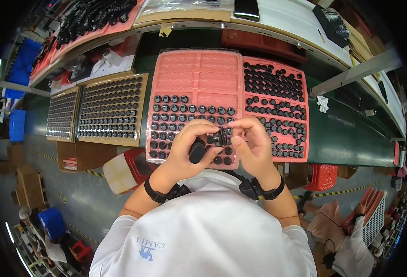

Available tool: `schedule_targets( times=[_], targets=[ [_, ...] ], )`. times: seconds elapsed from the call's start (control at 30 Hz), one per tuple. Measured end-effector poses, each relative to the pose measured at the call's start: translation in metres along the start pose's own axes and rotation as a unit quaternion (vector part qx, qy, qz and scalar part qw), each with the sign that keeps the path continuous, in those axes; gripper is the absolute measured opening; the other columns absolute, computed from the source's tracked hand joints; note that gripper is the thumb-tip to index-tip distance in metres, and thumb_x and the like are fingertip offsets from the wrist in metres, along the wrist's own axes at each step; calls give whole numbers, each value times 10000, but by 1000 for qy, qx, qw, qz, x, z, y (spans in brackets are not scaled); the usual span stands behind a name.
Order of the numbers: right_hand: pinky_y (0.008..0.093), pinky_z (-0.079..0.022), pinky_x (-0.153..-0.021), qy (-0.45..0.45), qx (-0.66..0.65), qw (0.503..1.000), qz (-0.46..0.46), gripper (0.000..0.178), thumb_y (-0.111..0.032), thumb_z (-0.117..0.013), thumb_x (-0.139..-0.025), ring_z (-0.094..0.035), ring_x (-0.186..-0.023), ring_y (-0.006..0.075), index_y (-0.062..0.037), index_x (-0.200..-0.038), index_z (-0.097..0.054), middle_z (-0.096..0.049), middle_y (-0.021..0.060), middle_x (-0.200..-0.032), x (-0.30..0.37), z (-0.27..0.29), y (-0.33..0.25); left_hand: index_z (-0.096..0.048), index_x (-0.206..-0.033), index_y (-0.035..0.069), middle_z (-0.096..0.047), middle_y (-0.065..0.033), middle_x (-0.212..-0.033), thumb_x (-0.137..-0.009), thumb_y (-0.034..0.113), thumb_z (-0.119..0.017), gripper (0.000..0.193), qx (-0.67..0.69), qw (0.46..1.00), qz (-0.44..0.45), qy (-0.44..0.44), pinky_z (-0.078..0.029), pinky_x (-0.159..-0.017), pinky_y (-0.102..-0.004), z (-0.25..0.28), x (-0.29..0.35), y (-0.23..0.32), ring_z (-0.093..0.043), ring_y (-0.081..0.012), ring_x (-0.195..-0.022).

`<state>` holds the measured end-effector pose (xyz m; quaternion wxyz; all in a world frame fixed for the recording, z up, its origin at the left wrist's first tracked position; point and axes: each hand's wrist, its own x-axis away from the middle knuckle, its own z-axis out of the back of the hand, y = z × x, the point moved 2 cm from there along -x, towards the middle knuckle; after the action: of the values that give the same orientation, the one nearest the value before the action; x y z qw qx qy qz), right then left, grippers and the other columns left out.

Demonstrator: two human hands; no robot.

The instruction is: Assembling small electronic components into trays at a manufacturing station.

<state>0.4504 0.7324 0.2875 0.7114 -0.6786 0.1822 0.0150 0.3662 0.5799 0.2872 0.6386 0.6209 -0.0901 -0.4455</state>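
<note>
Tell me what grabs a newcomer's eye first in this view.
Two pink trays studded with small black caps fill the middle of the green bench. Just below them, the left hand and right hand meet over a small black part. Farther left lie brown trays packed with dark pieces.

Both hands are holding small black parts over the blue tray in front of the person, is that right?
Not quite: the tray is pink, not blue. The head view shows the left hand and right hand holding small black parts over it.
</note>
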Motion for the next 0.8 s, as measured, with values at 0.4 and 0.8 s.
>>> schedule_targets(
  times=[0.4, 0.8],
  targets=[
    [219, -395, -677, -18, 7, 1000, 12, 173, -98, -492, -914, -455, -749, 82, -4, -1059, -475, -496, 46, -913, -4, -12, 7, -523, -1109, -7, -530, -129, -1078, -740, -77, -656, 398, 22, 1000, 5, -11, -427, -612, -219, 0, 0, 2, -505, -101, -737],
    [240, -430, -812, 8, -184, 981, -59, 181, -77, -473, -924, -514, -911, 86, -20, -1096, -460, -493, 39, -1011, -2, -11, 16, -551, -1094, -6, -572, -129, -1075, -738, -43, -683, 381, 10, 1000, 21, 5, -429, -622, -226, -3, 0, 2, -520, -121, -728]
  ],
)
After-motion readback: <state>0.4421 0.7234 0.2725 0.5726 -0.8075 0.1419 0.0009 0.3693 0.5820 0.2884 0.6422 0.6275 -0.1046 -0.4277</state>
